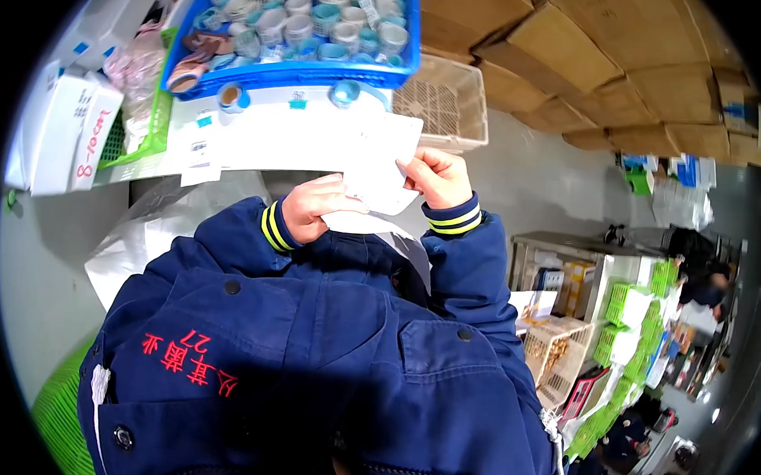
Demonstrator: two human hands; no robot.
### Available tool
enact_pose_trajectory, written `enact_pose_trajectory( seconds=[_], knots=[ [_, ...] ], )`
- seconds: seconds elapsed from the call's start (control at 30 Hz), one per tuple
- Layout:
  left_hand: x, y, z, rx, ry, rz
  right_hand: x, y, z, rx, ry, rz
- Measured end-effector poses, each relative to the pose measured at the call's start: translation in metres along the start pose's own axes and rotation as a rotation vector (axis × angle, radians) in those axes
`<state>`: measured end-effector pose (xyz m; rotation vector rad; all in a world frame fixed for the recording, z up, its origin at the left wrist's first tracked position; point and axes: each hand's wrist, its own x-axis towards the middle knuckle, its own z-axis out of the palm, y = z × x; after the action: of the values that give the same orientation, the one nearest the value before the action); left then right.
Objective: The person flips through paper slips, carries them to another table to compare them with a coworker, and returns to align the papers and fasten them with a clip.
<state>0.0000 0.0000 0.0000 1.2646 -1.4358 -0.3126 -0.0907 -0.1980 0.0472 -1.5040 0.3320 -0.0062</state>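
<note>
Just by table edge (273,160), paper (373,173) in hands (312,206) (440,179)

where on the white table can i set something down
Between the slip and the held papers, the table is bare, nearer than the loose rolls. The beige crate looks empty too. Crowded: the blue tray of rolls, and around the green basket.

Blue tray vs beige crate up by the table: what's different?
Color: the tray is bright blue, the crate dull beige.
Load: the tray is packed with small round pieces, while the crate's lattice floor shows bare where visible.
Place: the tray rests on the white table; the crate is just past the table's right end.
Shared: both are open-topped and roughly rectangular.
</note>
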Motion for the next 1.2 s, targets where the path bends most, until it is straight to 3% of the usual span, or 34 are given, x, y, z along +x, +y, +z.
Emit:
enact_pose_trajectory(
  seconds=[0.07, 0.13, 0.37, 0.7, 0.9, 1.2],
  knots=[
    [0.0, 0.003, -0.003, -0.055, -0.029, 0.002, -0.008, 0.0, 0.008, 0.045, 0.091, 0.007],
    [0.04, -0.002, 0.083, -0.117, -0.044, -0.006, -0.055, 0.004, -0.074, 0.025, 0.14, 0.033],
    [0.071, -0.005, 0.126, -0.194, -0.159, 0.005, -0.092, 0.024, -0.125, 0.085, 0.304, -0.008],
    [0.119, -0.021, 0.13, -0.277, -0.307, 0.113, -0.113, 0.015, -0.142, 0.137, 0.581, -0.015],
    [0.124, -0.033, 0.105, -0.298, -0.398, 0.072, -0.106, 0.003, -0.132, 0.115, 0.693, -0.014],
    [0.115, -0.043, 0.083, -0.364, -0.365, 0.107, -0.096, -0.001, -0.107, 0.082, 0.763, 0.01]
  ],
)
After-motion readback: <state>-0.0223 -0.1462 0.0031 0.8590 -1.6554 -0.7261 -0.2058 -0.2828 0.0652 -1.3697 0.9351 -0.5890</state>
